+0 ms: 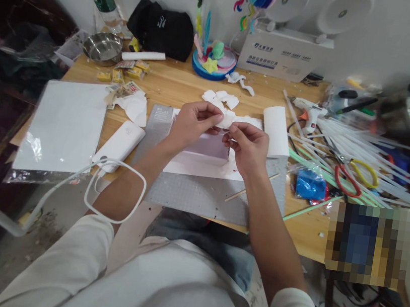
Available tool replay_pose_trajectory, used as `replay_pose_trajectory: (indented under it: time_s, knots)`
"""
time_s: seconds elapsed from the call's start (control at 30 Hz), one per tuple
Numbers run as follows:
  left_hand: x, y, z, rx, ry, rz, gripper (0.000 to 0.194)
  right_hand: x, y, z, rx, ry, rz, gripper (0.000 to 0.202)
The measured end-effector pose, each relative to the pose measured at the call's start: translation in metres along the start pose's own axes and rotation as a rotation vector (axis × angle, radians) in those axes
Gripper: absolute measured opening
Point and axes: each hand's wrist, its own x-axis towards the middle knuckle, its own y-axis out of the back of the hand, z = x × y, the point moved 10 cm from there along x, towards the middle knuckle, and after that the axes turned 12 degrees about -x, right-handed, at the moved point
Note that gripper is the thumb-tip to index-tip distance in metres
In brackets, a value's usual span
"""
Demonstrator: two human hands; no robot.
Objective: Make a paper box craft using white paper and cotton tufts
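A small strip of white paper is pinched between my two hands. My left hand grips its left end with thumb and forefinger, while my right hand grips the right end. Below them lies a shallow box with a pale purple inside, partly hidden by my fingers. It rests on a white sheet over a grey cutting mat. To the right of my right hand is a curled piece of white paper. A thin wooden stick lies slanted beneath my right wrist.
Torn paper scraps lie behind my hands. On the right are a glue gun, scissors and many plastic sticks. On the left are a white power bank with a cable looping over my forearm, and a bagged paper stack.
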Motion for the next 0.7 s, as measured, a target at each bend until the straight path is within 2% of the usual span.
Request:
replay_pose_trajectory:
  time_s: [0.2,0.4,0.57,0.7]
  knots:
    - [-0.001,-0.003,0.003,0.045,-0.025,-0.007,0.019,-0.001,-0.002,-0.003,0.007,-0.003,-0.025,0.017]
    - [-0.001,-0.003,0.004,0.015,-0.046,-0.021,0.02,-0.002,-0.004,0.001,0.006,-0.078,-0.046,0.028]
    - [0.0,-0.007,0.006,0.02,-0.119,-0.083,0.02,-0.002,-0.002,-0.001,-0.008,-0.043,-0.016,0.022]
    - [-0.001,-0.011,0.006,0.034,-0.126,-0.118,0.022,-0.002,0.0,-0.003,-0.05,-0.03,-0.004,0.021]
